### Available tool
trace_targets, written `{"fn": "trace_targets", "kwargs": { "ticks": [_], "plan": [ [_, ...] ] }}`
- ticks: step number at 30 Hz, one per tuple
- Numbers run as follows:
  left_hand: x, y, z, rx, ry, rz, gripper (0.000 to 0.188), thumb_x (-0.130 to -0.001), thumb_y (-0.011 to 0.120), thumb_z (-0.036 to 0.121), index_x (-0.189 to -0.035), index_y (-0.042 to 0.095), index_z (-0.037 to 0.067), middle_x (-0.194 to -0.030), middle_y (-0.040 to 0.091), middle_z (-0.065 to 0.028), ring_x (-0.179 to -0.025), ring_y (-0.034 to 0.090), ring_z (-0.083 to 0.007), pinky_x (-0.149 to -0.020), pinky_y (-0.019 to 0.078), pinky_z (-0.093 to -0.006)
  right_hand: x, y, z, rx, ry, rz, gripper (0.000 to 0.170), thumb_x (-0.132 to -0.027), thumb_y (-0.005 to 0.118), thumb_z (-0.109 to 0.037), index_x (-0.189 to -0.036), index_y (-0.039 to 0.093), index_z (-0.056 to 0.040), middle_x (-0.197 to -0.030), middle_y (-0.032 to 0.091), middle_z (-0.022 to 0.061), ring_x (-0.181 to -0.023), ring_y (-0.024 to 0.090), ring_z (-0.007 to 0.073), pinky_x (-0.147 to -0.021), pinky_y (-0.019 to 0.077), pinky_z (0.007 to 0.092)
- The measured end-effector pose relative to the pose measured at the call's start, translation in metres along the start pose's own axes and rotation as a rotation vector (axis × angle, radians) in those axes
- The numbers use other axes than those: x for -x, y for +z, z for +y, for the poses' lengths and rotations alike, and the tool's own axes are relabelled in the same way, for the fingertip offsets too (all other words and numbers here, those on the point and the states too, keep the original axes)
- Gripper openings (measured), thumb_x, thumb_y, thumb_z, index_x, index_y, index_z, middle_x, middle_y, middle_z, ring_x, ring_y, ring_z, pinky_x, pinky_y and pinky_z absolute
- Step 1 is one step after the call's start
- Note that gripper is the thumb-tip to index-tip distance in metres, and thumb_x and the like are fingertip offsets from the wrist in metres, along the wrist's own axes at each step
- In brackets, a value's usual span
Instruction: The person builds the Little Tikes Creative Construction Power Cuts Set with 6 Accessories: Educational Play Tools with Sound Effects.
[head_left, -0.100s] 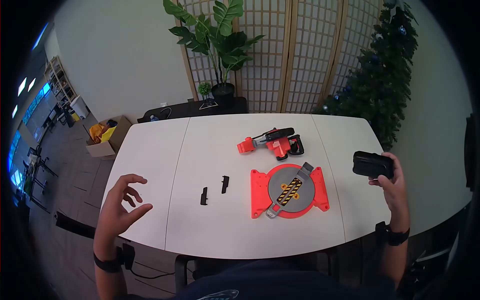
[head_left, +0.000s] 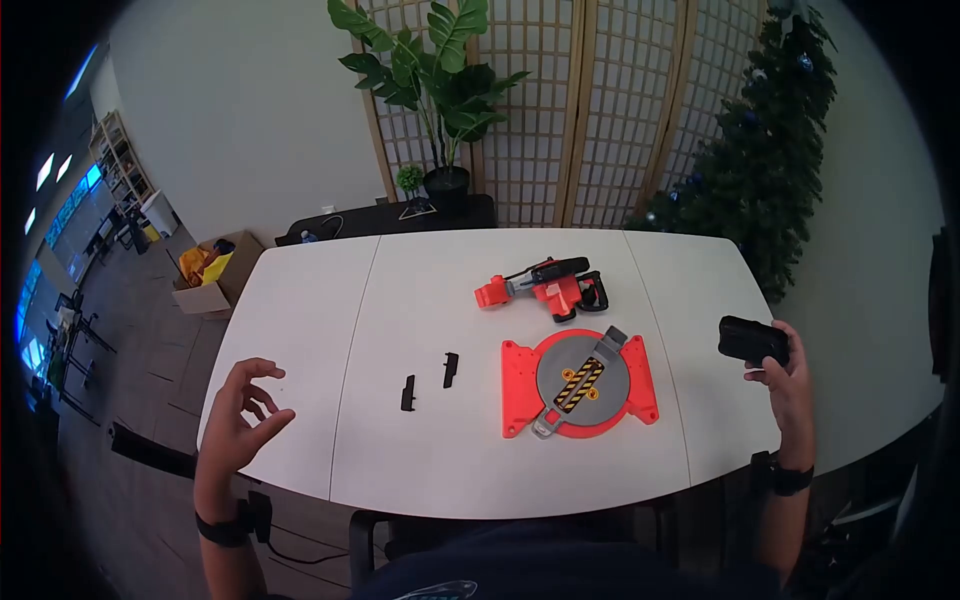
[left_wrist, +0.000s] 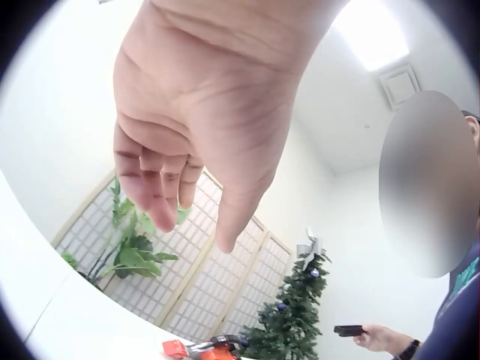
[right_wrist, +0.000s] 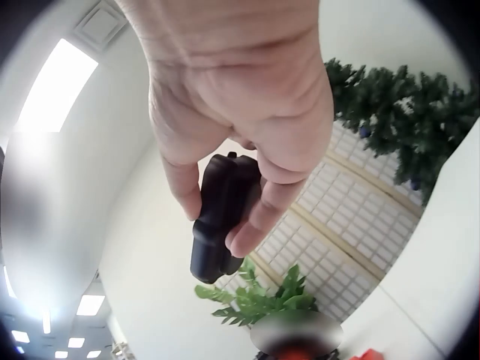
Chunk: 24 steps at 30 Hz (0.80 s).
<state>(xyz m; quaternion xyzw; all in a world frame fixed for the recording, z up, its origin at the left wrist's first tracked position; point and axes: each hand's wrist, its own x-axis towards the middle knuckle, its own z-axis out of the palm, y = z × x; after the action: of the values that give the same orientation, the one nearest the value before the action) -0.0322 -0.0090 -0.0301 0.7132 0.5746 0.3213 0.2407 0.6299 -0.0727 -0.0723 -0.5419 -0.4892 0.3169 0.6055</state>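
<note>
In the head view my right hand [head_left: 788, 400] holds a smooth black block with rounded ends [head_left: 752, 341] above the table's right end. The right wrist view shows the black block [right_wrist: 222, 217] pinched between thumb and fingers. My left hand [head_left: 238, 420] hovers over the left end, fingers loosely bent and nothing in them. Two small black plastic pieces [head_left: 451, 370] lie left of the middle. A red toy base with a grey round turntable [head_left: 612, 396] lies right of the middle. Behind it rests a red and black toy saw [head_left: 560, 290].
A white table [head_left: 440, 470] spans the space in front of me. Behind it stand a potted plant [head_left: 447, 185], a lattice screen [head_left: 625, 110] and a decorated tree [head_left: 750, 170]. An open cardboard box [head_left: 215, 290] sits on the floor at the left.
My right hand has shifted slightly down with the black block, which also sits a little further right. My left hand has dropped slightly. The things on the table have not moved.
</note>
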Motion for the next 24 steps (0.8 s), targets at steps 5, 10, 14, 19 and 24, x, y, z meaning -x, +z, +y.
{"fn": "trace_targets", "kwargs": {
  "ticks": [5, 10, 14, 19, 24],
  "plan": [
    [0.02, -0.012, -0.063, 0.132, -0.082, 0.098, 0.057, -0.08, 0.078, 0.006, -0.129, 0.049, 0.004, -0.116, 0.061, -0.0078, -0.076, 0.054, -0.0071, -0.064, 0.045, -0.0195, 0.025, -0.047, 0.058, 0.01, 0.109, 0.158, 0.052, -0.096, 0.066, -0.023, -0.139, 0.042, -0.0054, -0.123, 0.06, 0.0131, -0.103, 0.068, 0.0252, -0.081, 0.0592, 0.0359],
    [0.034, -0.014, -0.103, 0.275, -0.131, 0.152, 0.052, -0.085, 0.074, 0.003, -0.129, 0.048, 0.002, -0.112, 0.058, -0.0063, -0.076, 0.052, -0.0059, -0.066, 0.0443, -0.0183, 0.052, -0.092, 0.104, -0.058, 0.179, 0.367, 0.049, -0.1, 0.063, -0.034, -0.136, 0.047, -0.0059, -0.127, 0.059, 0.011, -0.107, 0.066, 0.0271, -0.083, 0.0591, 0.0401],
    [0.04, -0.013, -0.116, 0.278, -0.172, 0.147, 0.05, -0.086, 0.073, 0.002, -0.129, 0.047, 0.002, -0.111, 0.058, -0.0061, -0.077, 0.052, -0.0056, -0.068, 0.0443, -0.0178, 0.065, -0.134, 0.138, -0.146, 0.219, 0.469, 0.05, -0.099, 0.063, -0.038, -0.135, 0.05, -0.0064, -0.127, 0.059, 0.0107, -0.111, 0.064, 0.0291, -0.088, 0.0568, 0.0449],
    [0.044, -0.014, -0.124, 0.291, -0.212, 0.162, 0.05, -0.086, 0.072, 0.002, -0.129, 0.047, 0.001, -0.11, 0.058, -0.0065, -0.078, 0.052, -0.0058, -0.07, 0.0445, -0.0181, 0.083, -0.178, 0.171, -0.233, 0.273, 0.517, 0.045, -0.101, 0.06, -0.033, -0.132, 0.049, -0.0025, -0.127, 0.058, 0.0146, -0.109, 0.064, 0.029, -0.091, 0.0553, 0.0424],
    [0.049, -0.013, -0.137, 0.282, -0.215, 0.172, 0.049, -0.086, 0.072, 0.002, -0.129, 0.047, 0.001, -0.11, 0.058, -0.0067, -0.078, 0.051, -0.0056, -0.07, 0.0446, -0.0182, 0.095, -0.214, 0.201, -0.142, 0.306, 0.67, 0.038, -0.101, 0.058, -0.027, -0.127, 0.05, -0.001, -0.115, 0.061, 0.0127, -0.1, 0.065, 0.0261, -0.09, 0.0559, 0.0387]
  ]
}}
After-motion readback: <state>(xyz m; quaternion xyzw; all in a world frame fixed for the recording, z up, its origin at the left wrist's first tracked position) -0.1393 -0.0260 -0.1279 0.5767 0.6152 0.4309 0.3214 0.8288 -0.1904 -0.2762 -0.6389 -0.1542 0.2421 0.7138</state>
